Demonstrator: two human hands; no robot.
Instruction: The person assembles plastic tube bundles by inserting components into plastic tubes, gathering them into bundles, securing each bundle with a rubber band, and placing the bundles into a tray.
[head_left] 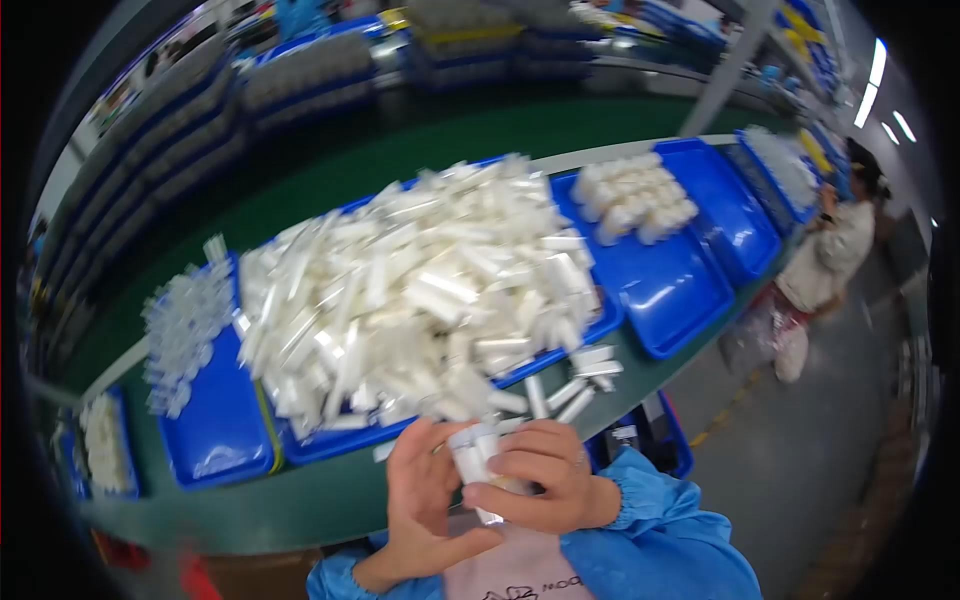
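We judge this an adjusting step: our right hand (548,480) pinches glossy white plastic cylinders (474,460), our left (425,505) curves open beside them, contact unclear. The next move calls for light, even pressure. Above the green desk's (310,505) near edge, their long axis slants towards us.

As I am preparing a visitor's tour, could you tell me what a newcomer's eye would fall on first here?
Probably the heap of white pieces, filling the middle. Next, the left hand and right hand just below it, with small white pieces between them, then the glossy blue tray to the heap's right.
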